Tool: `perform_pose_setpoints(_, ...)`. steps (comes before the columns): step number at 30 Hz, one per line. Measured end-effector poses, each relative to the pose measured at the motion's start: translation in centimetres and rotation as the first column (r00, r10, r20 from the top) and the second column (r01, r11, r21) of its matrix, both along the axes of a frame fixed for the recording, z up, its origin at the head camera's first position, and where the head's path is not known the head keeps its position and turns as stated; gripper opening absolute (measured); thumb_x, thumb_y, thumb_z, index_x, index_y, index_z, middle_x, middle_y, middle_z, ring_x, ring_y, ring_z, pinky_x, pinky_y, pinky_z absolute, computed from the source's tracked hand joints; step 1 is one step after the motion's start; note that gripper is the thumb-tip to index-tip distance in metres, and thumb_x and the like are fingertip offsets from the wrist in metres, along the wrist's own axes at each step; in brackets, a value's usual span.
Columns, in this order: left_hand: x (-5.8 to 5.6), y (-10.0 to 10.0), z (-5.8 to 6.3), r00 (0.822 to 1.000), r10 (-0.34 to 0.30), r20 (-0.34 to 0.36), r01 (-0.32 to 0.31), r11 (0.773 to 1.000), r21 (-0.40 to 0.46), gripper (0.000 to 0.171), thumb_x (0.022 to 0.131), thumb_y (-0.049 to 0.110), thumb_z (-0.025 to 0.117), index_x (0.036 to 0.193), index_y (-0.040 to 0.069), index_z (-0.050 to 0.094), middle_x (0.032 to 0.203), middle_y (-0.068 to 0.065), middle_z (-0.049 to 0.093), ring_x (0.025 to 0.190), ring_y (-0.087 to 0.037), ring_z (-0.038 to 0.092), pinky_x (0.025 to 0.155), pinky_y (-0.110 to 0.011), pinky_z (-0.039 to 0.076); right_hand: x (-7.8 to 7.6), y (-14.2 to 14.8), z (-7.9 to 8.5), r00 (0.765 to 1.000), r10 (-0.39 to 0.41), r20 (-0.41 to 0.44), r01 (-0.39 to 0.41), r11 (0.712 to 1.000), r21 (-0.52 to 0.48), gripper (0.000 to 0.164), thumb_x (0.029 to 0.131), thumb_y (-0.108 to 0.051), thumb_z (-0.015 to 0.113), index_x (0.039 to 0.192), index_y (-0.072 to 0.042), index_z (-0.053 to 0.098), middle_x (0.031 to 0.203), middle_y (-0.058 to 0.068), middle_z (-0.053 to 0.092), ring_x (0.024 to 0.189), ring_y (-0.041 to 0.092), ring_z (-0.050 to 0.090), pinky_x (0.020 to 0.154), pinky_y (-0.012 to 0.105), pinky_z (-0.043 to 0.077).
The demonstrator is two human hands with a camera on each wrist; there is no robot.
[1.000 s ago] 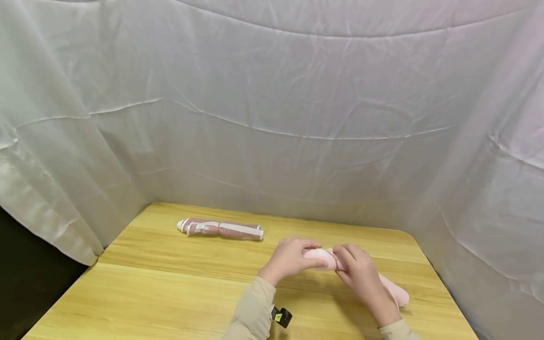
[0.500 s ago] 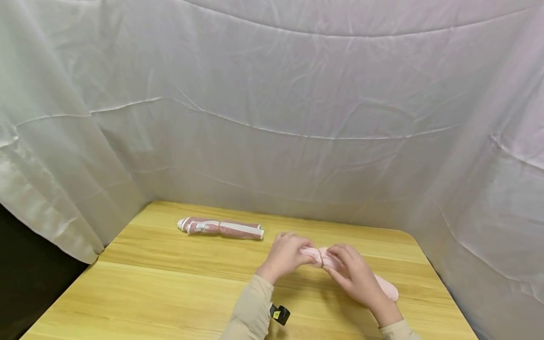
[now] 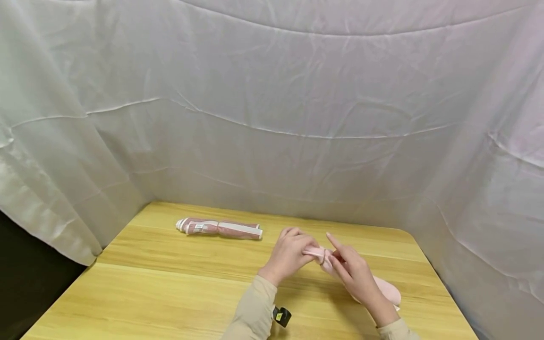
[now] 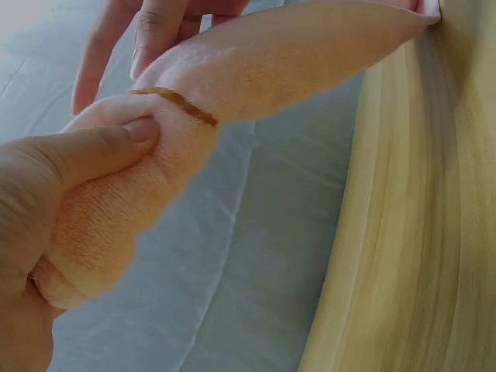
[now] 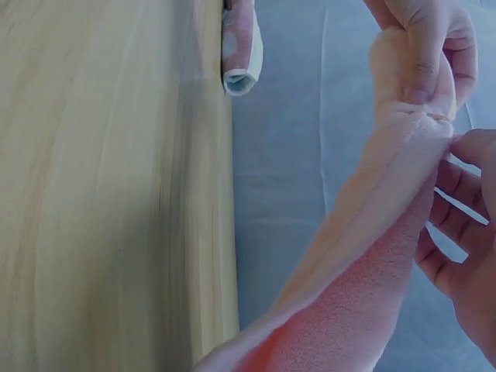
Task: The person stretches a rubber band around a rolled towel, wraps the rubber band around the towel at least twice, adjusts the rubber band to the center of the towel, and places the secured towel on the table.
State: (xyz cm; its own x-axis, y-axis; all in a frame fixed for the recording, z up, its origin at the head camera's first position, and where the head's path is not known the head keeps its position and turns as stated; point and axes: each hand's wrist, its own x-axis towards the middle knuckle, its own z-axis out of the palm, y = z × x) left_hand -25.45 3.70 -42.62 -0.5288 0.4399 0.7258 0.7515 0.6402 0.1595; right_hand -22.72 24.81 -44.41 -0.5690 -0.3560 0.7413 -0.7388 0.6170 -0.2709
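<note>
A rolled pink towel (image 3: pixel 387 289), cinched by a thin brown elastic band (image 4: pixel 177 102), slants above the wooden table in both hands. My left hand (image 3: pixel 290 254) grips its far end, thumb pressed beside the band in the left wrist view. Just on the other side of the band, my right hand (image 3: pixel 356 274) pinches the towel between thumb and fingers, while its index finger points up, away from the cloth. In the right wrist view the towel's loose lower part (image 5: pixel 341 310) flares open down towards the table.
Towards the back left of the table (image 3: pixel 170 283) lies a second roll, dusky pink and white (image 3: pixel 219 228), with a band round its middle and a small label. Pale curtains (image 3: pixel 297 165) hang behind and at both sides. A black device (image 3: pixel 282 317) sits at the left wrist.
The towel and left hand first shifted slightly left, then a little back right. The right index finger has lifted off the towel. The second roll stays put.
</note>
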Motion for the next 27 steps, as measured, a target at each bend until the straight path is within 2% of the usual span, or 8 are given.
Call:
perform_pose_setpoints(5, -0.1, 0.0, -0.1, 0.998, -0.027, -0.051, 0.029, 0.998, 0.054, 0.023, 0.072, 0.038, 0.080, 0.085, 0.022, 0.068, 0.083, 0.013, 0.073, 0.090, -0.007, 0.061, 0.097, -0.032, 0.044, 0.3, 0.1, 0.0, 0.998, 0.055, 0.019, -0.054, 0.998, -0.040, 0.042, 0.079, 0.009, 0.069, 0.117, -0.012, 0.070, 0.085, -0.008, 0.065, 0.078, 0.000, 0.048, 0.067, 0.012, 0.040)
perform_pose_setpoints(9, -0.1, 0.1, -0.1, 0.997, -0.044, -0.070, 0.049, 0.997, 0.064, 0.021, 0.072, 0.035, 0.081, 0.084, 0.022, 0.069, 0.082, 0.013, 0.072, 0.089, -0.007, 0.061, 0.097, -0.032, 0.045, 0.4, 0.2, 0.3, 0.997, 0.070, 0.037, -0.067, 0.996, -0.058, 0.033, 0.079, 0.007, 0.070, 0.107, -0.011, 0.071, 0.086, -0.007, 0.064, 0.078, 0.001, 0.048, 0.067, 0.013, 0.040)
perform_pose_setpoints(18, 0.2, 1.0, 0.0, 0.991, -0.088, -0.100, 0.090, 0.996, 0.016, 0.016, 0.075, 0.030, 0.082, 0.081, 0.023, 0.068, 0.082, 0.014, 0.071, 0.088, -0.007, 0.062, 0.097, -0.032, 0.046, 0.2, 0.5, 0.7, 0.997, -0.004, -0.076, 0.011, 0.996, 0.091, 0.018, 0.075, -0.016, 0.077, 0.086, -0.021, 0.064, 0.081, -0.010, 0.050, 0.079, 0.004, 0.042, 0.074, 0.022, 0.033)
perform_pose_setpoints(23, 0.1, 0.9, -0.2, 0.992, -0.079, -0.096, 0.080, 0.997, 0.006, 0.017, 0.074, 0.028, 0.082, 0.082, 0.022, 0.068, 0.083, 0.013, 0.071, 0.087, -0.006, 0.062, 0.096, -0.032, 0.046, 0.2, 0.8, 0.5, 0.997, -0.043, -0.058, 0.053, 0.979, 0.198, 0.017, 0.079, -0.025, 0.076, 0.078, -0.027, 0.059, 0.086, -0.011, 0.051, 0.082, 0.007, 0.043, 0.078, 0.032, 0.037)
perform_pose_setpoints(27, 0.1, 0.7, -0.2, 0.996, -0.061, -0.068, 0.062, 0.998, 0.017, 0.017, 0.074, 0.029, 0.082, 0.083, 0.021, 0.069, 0.083, 0.012, 0.072, 0.088, -0.007, 0.062, 0.096, -0.032, 0.047, -0.1, 1.2, 0.3, 0.994, -0.058, -0.089, 0.079, 0.966, 0.248, 0.018, 0.082, -0.033, 0.074, 0.077, -0.026, 0.058, 0.089, -0.007, 0.054, 0.086, 0.012, 0.047, 0.081, 0.040, 0.039)
